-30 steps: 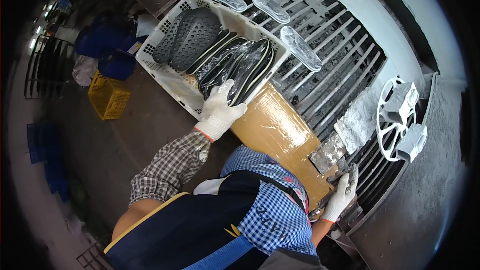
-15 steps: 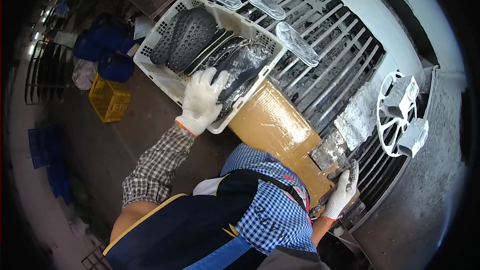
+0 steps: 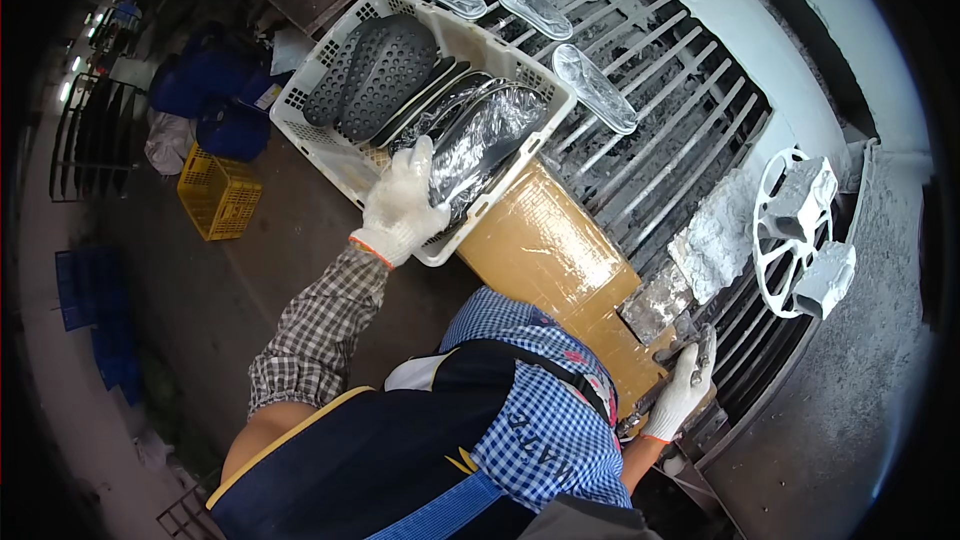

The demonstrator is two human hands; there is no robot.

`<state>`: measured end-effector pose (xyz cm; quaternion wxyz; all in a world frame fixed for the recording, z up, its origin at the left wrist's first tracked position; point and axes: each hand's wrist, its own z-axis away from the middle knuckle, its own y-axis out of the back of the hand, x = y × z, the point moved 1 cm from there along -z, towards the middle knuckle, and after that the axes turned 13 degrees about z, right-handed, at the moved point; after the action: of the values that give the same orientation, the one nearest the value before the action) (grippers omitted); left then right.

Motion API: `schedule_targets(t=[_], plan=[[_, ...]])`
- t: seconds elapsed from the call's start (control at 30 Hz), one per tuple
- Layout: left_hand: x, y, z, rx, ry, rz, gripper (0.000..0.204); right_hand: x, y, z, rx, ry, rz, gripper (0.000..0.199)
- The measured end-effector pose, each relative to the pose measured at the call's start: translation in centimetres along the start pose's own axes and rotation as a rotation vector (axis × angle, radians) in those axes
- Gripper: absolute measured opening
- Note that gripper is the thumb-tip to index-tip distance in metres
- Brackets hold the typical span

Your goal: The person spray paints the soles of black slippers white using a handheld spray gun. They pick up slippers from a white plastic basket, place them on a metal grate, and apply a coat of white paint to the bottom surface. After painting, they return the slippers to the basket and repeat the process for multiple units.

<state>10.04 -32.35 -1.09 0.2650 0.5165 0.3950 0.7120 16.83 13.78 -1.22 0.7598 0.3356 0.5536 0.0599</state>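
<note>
My left hand (image 3: 398, 205), in a white knit glove, is over the near side of a white perforated plastic crate (image 3: 335, 165). Its fingers are stretched out and its thumb stands apart, against a black insole-shaped pad in clear plastic wrap (image 3: 490, 145). Black pads with round holes (image 3: 390, 75) stand at the crate's far left end, with thinner dark pads between. Low on the right, my right hand (image 3: 685, 390), also gloved, is closed around a small greyish metal part, partly hidden by the fingers, beside a dark metal fitting.
A tan tape-covered board (image 3: 550, 240) lies beside the crate. Silvery oval plates (image 3: 594, 88) rest on a rack of metal bars (image 3: 660, 120). At the right stands a white spoked wheel (image 3: 775, 265) with grey blocks on it. A yellow crate (image 3: 218, 195) sits on the floor at left.
My left hand has drawn back slightly from the wrapped pad; its fingers are closer together and more of the pad shows. The spoked wheel has turned slightly. My right hand has barely shifted.
</note>
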Motion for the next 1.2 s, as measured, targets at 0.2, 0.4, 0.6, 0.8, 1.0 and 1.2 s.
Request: schedule_targets(t=[0.2,0.4,0.6,0.8,1.0,1.2], plan=[[-1.5,1.6,-2.0,0.087,0.055,0.241,0.084,-0.1,0.1,0.1,-0.014,-0.018,-0.013,0.051],[-1.4,1.7,-3.7,0.156,0.345,1.035,0.074,0.8,0.8,-0.3,-0.033,-0.024,0.002,0.053],[-1.7,3.1,-5.5,0.203,0.295,1.181,0.043,2.6,0.6,-0.5,0.032,0.061,-0.037,0.051],[4.5,11.2,-6.8,0.452,-0.323,0.632,0.027,1.9,1.2,-0.1,0.017,-0.021,-0.055,0.053],[13.6,11.0,-10.0,0.266,-0.320,1.227,0.031,0.3,2.5,1.0,0.002,-0.107,-0.226,0.060],[28.9,4.7,-13.3,-0.195,-0.461,1.501,0.043,0.9,3.9,2.9,0.131,-0.038,-0.197,0.060]])
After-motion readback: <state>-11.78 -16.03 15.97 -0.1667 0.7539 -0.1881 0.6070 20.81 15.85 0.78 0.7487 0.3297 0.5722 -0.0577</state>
